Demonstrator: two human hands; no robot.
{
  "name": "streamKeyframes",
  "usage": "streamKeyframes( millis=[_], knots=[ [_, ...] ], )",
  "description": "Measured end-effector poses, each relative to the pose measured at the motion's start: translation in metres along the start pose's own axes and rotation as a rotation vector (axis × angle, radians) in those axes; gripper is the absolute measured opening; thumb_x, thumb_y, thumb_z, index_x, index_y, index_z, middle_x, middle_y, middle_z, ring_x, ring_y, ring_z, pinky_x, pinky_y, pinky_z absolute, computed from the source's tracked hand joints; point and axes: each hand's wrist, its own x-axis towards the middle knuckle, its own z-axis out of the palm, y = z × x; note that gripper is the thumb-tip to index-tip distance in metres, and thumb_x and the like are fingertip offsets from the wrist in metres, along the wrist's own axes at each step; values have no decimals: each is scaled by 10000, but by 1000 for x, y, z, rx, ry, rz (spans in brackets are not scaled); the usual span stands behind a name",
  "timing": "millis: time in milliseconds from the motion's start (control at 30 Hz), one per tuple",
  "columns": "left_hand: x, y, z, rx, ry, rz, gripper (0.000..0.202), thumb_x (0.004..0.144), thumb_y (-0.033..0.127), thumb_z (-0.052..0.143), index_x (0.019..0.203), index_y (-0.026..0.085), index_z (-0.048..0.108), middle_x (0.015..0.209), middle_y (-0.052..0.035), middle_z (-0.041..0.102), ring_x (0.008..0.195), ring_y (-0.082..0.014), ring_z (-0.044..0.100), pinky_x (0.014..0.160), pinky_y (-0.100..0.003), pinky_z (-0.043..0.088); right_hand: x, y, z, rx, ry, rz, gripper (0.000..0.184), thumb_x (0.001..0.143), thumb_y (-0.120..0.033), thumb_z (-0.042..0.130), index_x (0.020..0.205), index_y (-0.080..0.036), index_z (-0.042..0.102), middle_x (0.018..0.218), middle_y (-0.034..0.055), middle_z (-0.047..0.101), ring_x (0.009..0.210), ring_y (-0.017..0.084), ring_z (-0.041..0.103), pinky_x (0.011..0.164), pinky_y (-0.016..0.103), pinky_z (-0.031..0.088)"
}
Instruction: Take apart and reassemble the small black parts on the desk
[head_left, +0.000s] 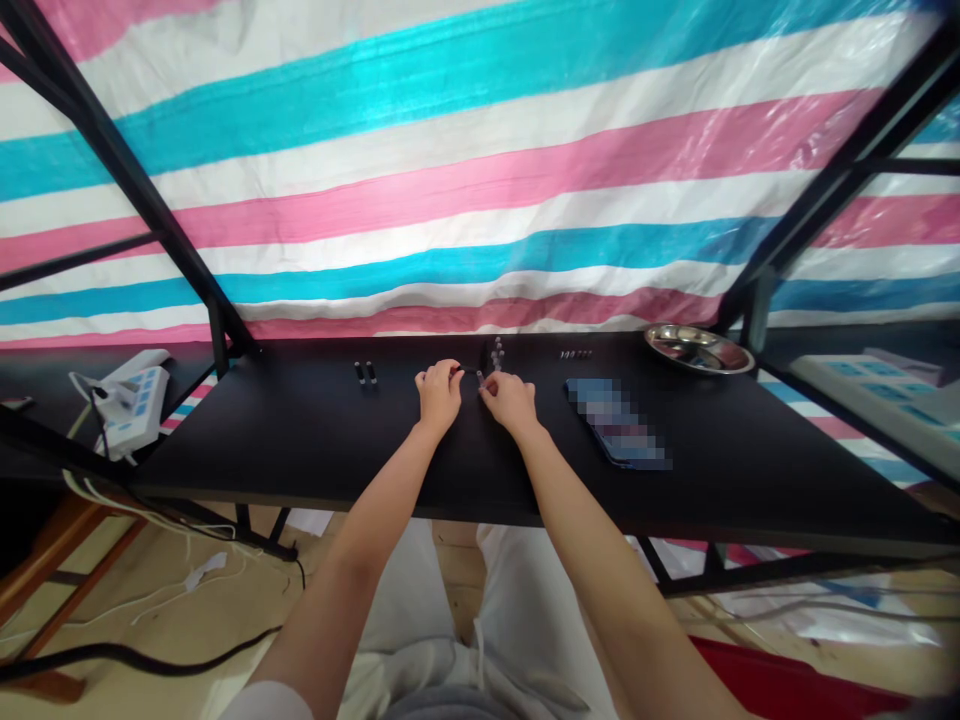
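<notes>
The left hand (439, 396) is working near the middle of the black tabletop (300, 430), its grip drawn almost together as the thumb and fingertips are pinching a thin dark piece (466, 371) that is extending toward the other hand. The right hand (513, 402) is facing it just beside, its grip likewise narrowed, and it is holding a small pale piece (481, 380) between thumb and fingers. Both pieces are sitting in the narrow gap between the hands; whether they are touching, I cannot tell. Just beyond the right hand, a cluster of small grey pieces (497, 350) is standing close together, too small to make out clearly. To the left of the hands, well apart from them, two short dark cylinders with pale ends (371, 373) are lying side by side. On the right, a row of tiny shiny bits (565, 355) is lying behind a flat, pixelated object (619, 424), while a round metal dish (699, 349) is resting near the far right corner. Behind everything, a striped sheet (465, 190) is hanging
</notes>
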Motion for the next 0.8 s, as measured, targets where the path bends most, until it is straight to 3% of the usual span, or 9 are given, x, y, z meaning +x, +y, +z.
streamKeyframes(
  millis=[633, 800],
  knots=[
    [0, 4, -5, -20, 3, 65, 190, 888, 268, 435, 991, 194, 577, 947, -37, 654, 859, -140, 571, 867, -318, 325, -1, -2, -1, -14, 0, 17, 73, 757, -236, 490, 744, -193, 548, 807, 38, 639, 819, 197, 549, 708, 314, 290],
    [-2, 8, -8, -52, -23, 167, 261, 903, 269, 382, 1047, 196, 587, 997, -47, 651, 903, -139, 569, 874, -312, 356, -2, -4, -2, -19, 7, -1, 66, 754, -238, 488, 737, -192, 534, 810, 38, 634, 810, 196, 547, 702, 315, 287]
  ],
)
